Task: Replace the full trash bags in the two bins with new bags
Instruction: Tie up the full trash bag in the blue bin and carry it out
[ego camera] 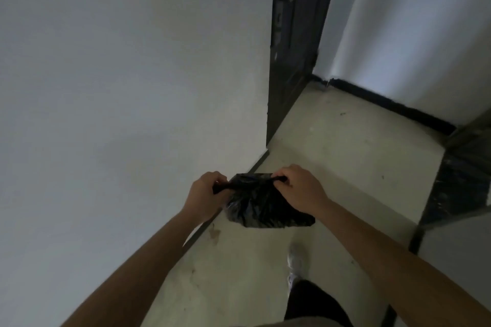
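A shoe (295,263) stands on the pale floor (345,167). Further out, the left grip (206,190) and right grip (300,188), fingers curled tight, each pinch the top of a black bag (260,207), held in the air beside the wall (119,87). Beyond stands a dark door (289,34).

From where I stand, no writing, label, brand or number can be read anywhere. The black bag (261,204) shows only glossy creases, and the dark door (291,42) is too dim and blurred to make out any marking.
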`<state>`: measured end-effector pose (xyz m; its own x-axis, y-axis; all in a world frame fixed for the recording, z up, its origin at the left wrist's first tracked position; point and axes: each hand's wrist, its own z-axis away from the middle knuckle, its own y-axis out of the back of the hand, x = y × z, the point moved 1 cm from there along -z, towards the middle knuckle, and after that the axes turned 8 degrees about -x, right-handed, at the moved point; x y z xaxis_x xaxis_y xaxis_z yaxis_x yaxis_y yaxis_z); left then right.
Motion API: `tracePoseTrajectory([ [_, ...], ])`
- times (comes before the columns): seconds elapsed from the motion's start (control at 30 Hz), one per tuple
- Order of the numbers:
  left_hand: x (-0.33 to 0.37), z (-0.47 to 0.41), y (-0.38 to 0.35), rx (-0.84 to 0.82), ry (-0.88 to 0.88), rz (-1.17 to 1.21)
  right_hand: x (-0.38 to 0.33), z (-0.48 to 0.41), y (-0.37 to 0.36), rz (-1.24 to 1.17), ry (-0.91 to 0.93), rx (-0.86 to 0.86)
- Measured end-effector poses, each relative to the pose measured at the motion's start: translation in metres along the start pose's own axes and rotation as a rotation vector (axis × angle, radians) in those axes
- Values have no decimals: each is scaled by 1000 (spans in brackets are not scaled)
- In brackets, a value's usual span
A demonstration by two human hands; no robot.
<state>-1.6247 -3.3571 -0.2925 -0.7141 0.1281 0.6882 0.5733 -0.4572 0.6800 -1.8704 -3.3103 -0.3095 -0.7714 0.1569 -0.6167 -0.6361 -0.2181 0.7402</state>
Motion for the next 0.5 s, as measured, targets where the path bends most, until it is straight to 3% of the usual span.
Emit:
tracePoseTrajectory([
  [0.17,-17,-81,-33,-40,210,55,59,-95,1,-29,-116,-221],
  [0.37,-65,-173,-89,-43,447,111,141,-190,-40,-206,-363,-292],
  [0.5,-132,-241,-154,-91,506,72,208,-250,-105,-316,-498,-229],
])
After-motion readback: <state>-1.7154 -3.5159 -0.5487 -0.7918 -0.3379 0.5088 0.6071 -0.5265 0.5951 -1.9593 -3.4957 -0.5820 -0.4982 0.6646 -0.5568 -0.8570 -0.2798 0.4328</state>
